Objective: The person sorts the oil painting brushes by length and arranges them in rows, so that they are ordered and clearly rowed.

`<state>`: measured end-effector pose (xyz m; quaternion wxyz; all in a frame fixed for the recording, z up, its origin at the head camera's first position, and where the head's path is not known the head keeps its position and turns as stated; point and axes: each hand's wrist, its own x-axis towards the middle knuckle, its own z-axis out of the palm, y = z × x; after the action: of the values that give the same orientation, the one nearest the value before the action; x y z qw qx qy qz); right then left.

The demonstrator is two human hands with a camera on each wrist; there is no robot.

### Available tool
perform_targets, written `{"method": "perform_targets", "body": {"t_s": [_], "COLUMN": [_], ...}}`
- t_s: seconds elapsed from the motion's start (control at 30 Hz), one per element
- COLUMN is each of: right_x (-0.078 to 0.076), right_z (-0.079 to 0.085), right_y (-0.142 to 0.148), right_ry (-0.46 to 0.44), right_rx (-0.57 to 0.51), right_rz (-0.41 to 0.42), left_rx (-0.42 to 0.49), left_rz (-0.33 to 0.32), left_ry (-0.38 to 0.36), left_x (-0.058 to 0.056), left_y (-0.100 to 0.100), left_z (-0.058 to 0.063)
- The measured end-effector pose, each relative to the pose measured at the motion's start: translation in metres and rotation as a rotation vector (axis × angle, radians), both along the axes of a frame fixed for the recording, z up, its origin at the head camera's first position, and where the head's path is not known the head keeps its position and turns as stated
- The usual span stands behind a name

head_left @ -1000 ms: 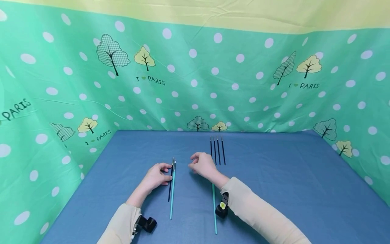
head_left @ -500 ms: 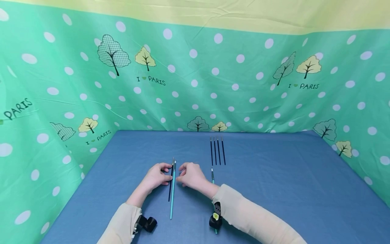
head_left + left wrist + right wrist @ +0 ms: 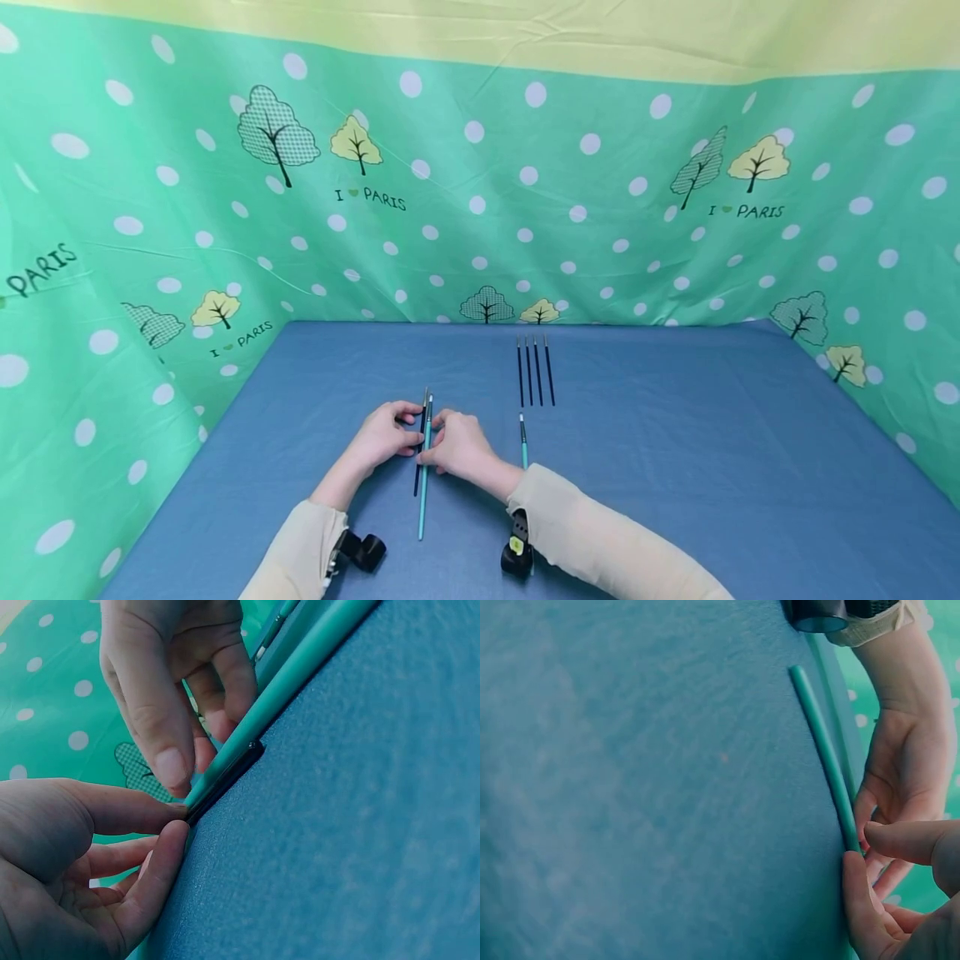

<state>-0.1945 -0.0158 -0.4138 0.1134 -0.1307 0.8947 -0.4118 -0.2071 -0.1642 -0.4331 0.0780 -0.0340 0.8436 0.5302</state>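
Observation:
In the head view my left hand (image 3: 377,437) pinches a slim black paintbrush (image 3: 417,478) between thumb and finger; the left wrist view shows that grip closely. Alongside it, on its right, lies a longer teal paintbrush (image 3: 423,508), its bristles pointing away from me. My right hand (image 3: 459,442) is at the teal brush's right side, with thumb tip over its shaft. In the right wrist view a fingertip touches this teal brush (image 3: 821,735), and a small gap separates the other fingertip from it.
Several black paintbrushes (image 3: 529,375) stand in a parallel row at the back of the blue table (image 3: 675,433). Another teal paintbrush (image 3: 523,440) lies below that row, partly under my right sleeve (image 3: 592,525). A green dotted curtain (image 3: 480,208) rises behind.
My right hand has come left and toward me, from beside the black row to the teal brush near my left hand. The left hand and the brushes have stayed put.

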Motion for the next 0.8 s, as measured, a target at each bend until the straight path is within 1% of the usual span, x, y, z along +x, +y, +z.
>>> {"method": "perform_targets", "body": {"t_s": [0.23,0.37,0.5,0.8], "right_x": [-0.0005,-0.0012,-0.0008,0.0007], "right_z": [-0.0054,-0.0064,-0.0054,-0.0025], "right_y": [-0.0024,-0.0037,-0.0039,-0.0028], "right_ry": [0.011,-0.002,-0.015,-0.010], "right_rx": [0.002,0.005,0.010,0.018], "right_rz": [-0.029,-0.038,-0.041,-0.035], "left_rx": [-0.003,-0.006,-0.005,-0.011], "left_rz": [0.001,0.002,0.002,0.004], "left_ry": [0.006,0.001,-0.003,-0.008], "left_x": [-0.0005,-0.0006,-0.0007,-0.0015], "left_y": [0.0006,0.0005,0.0007,0.0004], "left_z": [0.0005,0.0005,0.0001,-0.0008]}}
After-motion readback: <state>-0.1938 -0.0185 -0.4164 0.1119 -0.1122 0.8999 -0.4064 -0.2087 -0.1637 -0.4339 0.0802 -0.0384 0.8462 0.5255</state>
